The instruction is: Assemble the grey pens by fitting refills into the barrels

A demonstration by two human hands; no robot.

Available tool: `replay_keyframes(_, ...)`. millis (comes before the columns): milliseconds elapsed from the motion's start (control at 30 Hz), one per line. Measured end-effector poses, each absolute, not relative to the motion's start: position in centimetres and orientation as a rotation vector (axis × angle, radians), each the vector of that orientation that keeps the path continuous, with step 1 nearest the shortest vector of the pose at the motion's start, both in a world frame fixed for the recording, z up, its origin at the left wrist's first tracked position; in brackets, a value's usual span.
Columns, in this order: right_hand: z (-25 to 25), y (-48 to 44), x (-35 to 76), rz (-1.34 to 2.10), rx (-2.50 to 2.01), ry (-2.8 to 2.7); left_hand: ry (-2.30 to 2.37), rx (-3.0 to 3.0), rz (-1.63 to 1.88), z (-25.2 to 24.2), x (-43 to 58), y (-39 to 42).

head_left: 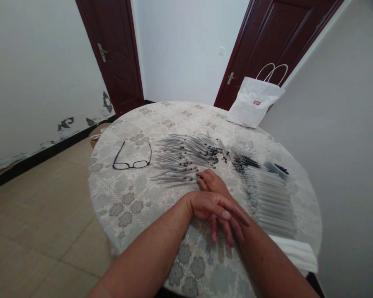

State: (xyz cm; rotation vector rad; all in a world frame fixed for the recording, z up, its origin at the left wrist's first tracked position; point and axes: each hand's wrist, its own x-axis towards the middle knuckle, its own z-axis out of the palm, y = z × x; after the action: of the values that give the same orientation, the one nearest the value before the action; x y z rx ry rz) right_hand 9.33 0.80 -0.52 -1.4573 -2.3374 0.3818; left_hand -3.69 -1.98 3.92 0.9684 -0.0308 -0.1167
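- Pile of pen refills (best guess from shape) (189, 151) sits centre of frame on the patterned tablecloth (133, 225), dark ends mostly toward the right.
- My right hand (212, 182) is at the pile's lower right edge, fingertips at the dark ends. Can't tell if they're clamped on one.
- My left hand (216, 209) crosses over the right forearm, fingers spread apart, nothing visible in them.
- Step in hand, my read: fingering refills at the near edge. Do it from the loose outer ones, pinch near the dark end, draw along the length. Lifting sideways would likely roll neighbours.
- I'd uncross the arms first; the left wrist hampers the right forearm.
- I'd keep both forearms clear of the clear tubes (275, 203) right of centre; a nudge could skew those rows. Same for the small black parts (248, 161) just above them.
- Writing: white paper bag (248, 111), upper right, carries a red label (256, 102) with pale marks, too small for me to read. No brand legible on refills or tubes.
- Eyeglasses (131, 166), left of the pile: no logo I can make out.
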Motion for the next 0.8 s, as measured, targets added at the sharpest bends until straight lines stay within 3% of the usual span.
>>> replay_keyframes(467,2.2,-1.1,12.8,0.466,-1.644,-2.240,0.090,1.028,0.051,3.0,-4.1,-1.5)
replay_keyframes(600,4.7,-2.7,14.6,0.480,-1.616,-1.980,0.244,0.962,0.330,2.2,-3.6,-0.9)
replay_keyframes(800,4.0,-4.5,14.8,0.840,-1.357,-1.428,0.523,0.784,0.949,2.3,-2.9,-0.2)
